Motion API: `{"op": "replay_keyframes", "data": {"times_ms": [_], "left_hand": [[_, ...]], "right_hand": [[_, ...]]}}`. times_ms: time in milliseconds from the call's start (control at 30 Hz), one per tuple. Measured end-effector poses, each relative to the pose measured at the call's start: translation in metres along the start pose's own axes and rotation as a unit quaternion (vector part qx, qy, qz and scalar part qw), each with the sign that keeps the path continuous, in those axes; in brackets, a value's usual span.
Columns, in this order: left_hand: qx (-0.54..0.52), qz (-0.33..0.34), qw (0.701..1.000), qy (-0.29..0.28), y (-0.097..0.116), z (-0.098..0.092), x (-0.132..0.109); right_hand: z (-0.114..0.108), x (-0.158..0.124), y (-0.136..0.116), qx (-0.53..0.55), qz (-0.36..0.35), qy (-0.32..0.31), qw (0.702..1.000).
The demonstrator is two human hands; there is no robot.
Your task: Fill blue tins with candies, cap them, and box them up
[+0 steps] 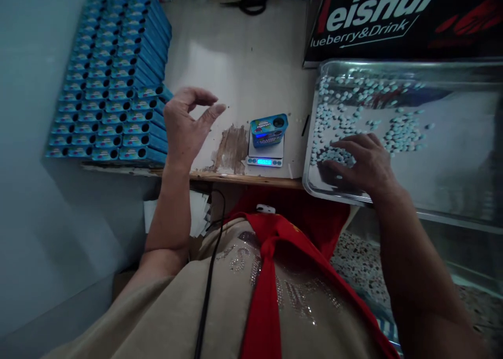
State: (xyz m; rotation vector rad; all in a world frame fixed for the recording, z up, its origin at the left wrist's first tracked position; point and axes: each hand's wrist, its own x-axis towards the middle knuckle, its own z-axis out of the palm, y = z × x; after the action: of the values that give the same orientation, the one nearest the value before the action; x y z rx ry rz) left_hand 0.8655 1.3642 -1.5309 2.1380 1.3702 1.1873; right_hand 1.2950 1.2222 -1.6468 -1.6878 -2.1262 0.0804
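My left hand hovers above the table, fingers curled but apart, holding nothing that I can see. Just right of it a small blue tin sits on a pocket scale with a lit blue display. My right hand rests palm down inside a metal tray, its fingers spread over a heap of pale blue tablets. Whether any tablets are under the palm is hidden.
A large stack of blue tins fills the table's left side against the wall. Black scissors lie at the back. A dark carton printed with white lettering stands behind the tray. The tabletop has a worn brown patch by the scale.
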Motion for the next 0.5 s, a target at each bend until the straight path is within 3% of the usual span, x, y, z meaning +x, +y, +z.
{"op": "replay_keyframes", "data": {"times_ms": [67,167,267,333,400,500], "left_hand": [[-0.004,-0.018,0.999,-0.033,-0.002,0.012,-0.011],[-0.033,-0.04,0.992,-0.115,-0.007,0.049,-0.031],[-0.052,-0.048,0.983,-0.167,-0.003,0.087,-0.044],[-0.046,-0.007,0.983,-0.178,0.011,0.102,-0.04],[-0.024,0.092,0.977,-0.189,0.031,0.108,-0.027],[0.03,0.233,0.949,-0.21,0.06,0.116,-0.003]], "right_hand": [[-0.002,0.003,-0.003,0.004,0.04,0.012,0.999],[-0.008,0.012,-0.015,0.036,0.165,0.07,0.983],[-0.014,0.025,-0.035,0.153,0.309,0.147,0.927],[-0.018,0.035,-0.051,0.29,0.361,0.16,0.872],[-0.02,0.046,-0.066,0.444,0.394,0.108,0.797],[-0.023,0.06,-0.082,0.632,0.436,0.002,0.641]]}}
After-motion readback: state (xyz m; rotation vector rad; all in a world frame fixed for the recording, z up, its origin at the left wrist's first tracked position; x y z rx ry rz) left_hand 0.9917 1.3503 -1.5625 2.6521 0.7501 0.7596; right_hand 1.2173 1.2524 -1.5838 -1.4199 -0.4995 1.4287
